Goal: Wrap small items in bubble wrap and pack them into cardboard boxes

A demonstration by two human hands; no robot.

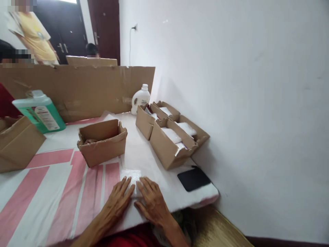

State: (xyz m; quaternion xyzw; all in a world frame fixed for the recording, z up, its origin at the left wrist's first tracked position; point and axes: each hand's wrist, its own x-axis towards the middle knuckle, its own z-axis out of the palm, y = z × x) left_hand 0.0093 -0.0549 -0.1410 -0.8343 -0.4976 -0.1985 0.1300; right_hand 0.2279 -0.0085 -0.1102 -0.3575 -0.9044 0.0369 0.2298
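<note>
Both hands rest flat on the table near its front edge, fingers stretched out. My left hand [118, 200] and my right hand [151, 200] lie side by side, fingertips pressing on a small clear plastic packet [131, 176] that lies on the white cloth. Neither hand grips anything. Just beyond the packet stands an open cardboard box [102, 140] with something brown inside.
Two open cardboard boxes [169, 137] hold white packets by the wall at right. A black pad [194, 178] lies near the table corner. A white bottle [141, 98], a green jug [39, 111], another box [15, 144] and a cardboard screen [77, 85] stand behind. People stand at back left.
</note>
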